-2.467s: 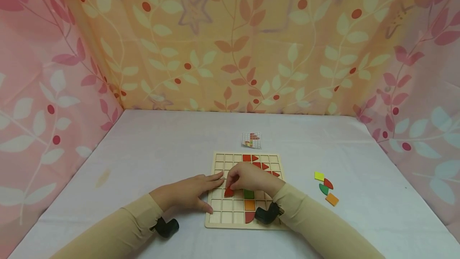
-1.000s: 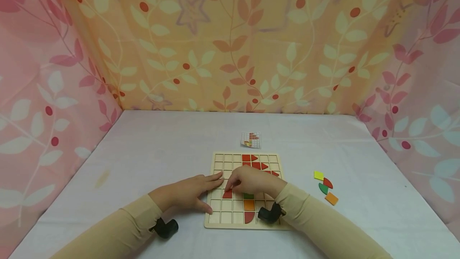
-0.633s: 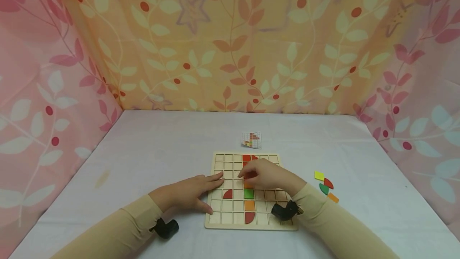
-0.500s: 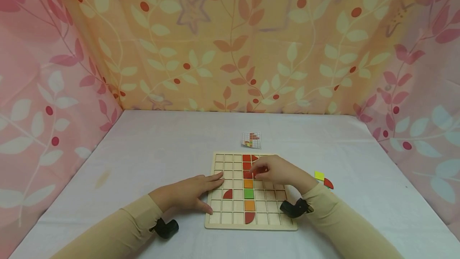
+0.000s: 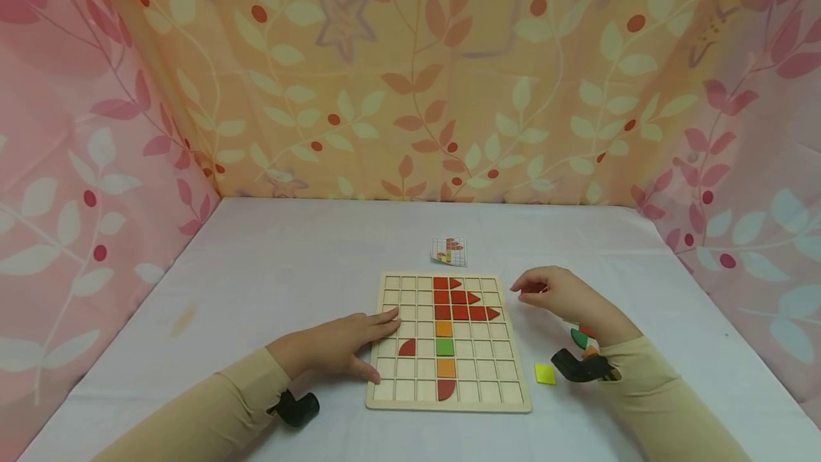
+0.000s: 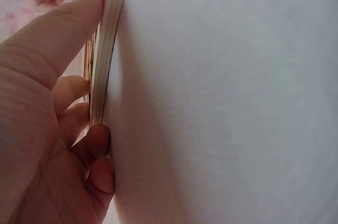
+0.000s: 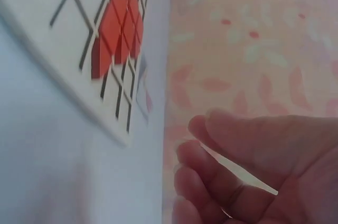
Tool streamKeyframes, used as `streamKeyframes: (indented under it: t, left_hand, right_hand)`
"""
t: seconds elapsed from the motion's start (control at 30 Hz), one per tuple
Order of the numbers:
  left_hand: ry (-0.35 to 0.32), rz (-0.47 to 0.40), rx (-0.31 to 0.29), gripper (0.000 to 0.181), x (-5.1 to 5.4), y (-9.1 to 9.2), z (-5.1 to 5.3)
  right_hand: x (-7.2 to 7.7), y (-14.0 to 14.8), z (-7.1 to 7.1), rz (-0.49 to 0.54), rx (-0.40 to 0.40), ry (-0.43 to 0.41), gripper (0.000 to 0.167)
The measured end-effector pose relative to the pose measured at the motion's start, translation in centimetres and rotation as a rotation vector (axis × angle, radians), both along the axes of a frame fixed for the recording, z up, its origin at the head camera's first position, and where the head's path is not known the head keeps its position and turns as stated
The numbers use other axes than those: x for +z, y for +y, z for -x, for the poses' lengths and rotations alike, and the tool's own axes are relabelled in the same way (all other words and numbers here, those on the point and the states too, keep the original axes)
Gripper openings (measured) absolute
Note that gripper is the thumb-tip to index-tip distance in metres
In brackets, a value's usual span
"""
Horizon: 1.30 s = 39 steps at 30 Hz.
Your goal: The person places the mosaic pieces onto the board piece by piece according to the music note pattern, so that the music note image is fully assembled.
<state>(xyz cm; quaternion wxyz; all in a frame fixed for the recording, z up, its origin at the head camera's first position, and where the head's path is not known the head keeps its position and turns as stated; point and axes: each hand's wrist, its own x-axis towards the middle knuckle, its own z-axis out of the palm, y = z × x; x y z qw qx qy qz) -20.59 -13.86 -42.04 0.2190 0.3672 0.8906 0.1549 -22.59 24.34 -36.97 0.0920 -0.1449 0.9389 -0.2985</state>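
Observation:
A wooden grid board [image 5: 482, 391] lies on the table with coloured tiles set in its cells. Red tiles [image 5: 460, 312] fill part of its upper rows. Below them run an orange square [image 5: 444, 329], a green square [image 5: 445, 346], another orange square and a red quarter-circle [image 5: 445, 389]. A second red quarter-circle [image 5: 407, 347] sits further left. My left hand [image 5: 340, 341] rests on the board's left edge, fingers extended, thumb at its side. Right of the board, my right hand [image 5: 564, 296] hovers with loosely bent fingers; the right wrist view shows nothing between them.
A yellow square [image 5: 544, 374] lies beside the board's lower right edge. Loose tiles, among them a green leaf-shaped one [image 5: 579, 338], are partly hidden under my right wrist. A small pattern card [image 5: 449, 251] lies behind the board. Patterned cloth walls surround the table.
My right hand has let go of the red quarter-circle, now flat in its cell, and moved right, off the board. The yellow square by the board has come into view. My left hand stays put.

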Motion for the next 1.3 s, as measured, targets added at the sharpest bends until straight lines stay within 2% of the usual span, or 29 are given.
streamKeyframes:
  t: [0.27,0.67,0.87,1.3]
  left_hand:
    - [0.008,-0.003,-0.010,0.090,0.0,0.0,-0.2]
    - [0.001,0.011,0.011,0.092,0.1,0.2,-0.1]
    - [-0.004,0.004,0.013,0.091,0.3,0.1,-0.2]
    - [0.023,0.004,-0.014,0.092,0.3,0.1,-0.1]
  right_hand:
    - [-0.6,4.0,-0.6,-0.056,-0.106,-0.046,0.015]
    - [-1.5,9.1,-2.2,-0.109,-0.201,-0.141,0.018]
    - [-2.6,9.8,-2.4,-0.089,-0.233,-0.199,0.019]
    - [-3.5,9.2,-1.9,-0.134,-0.194,-0.184,0.018]
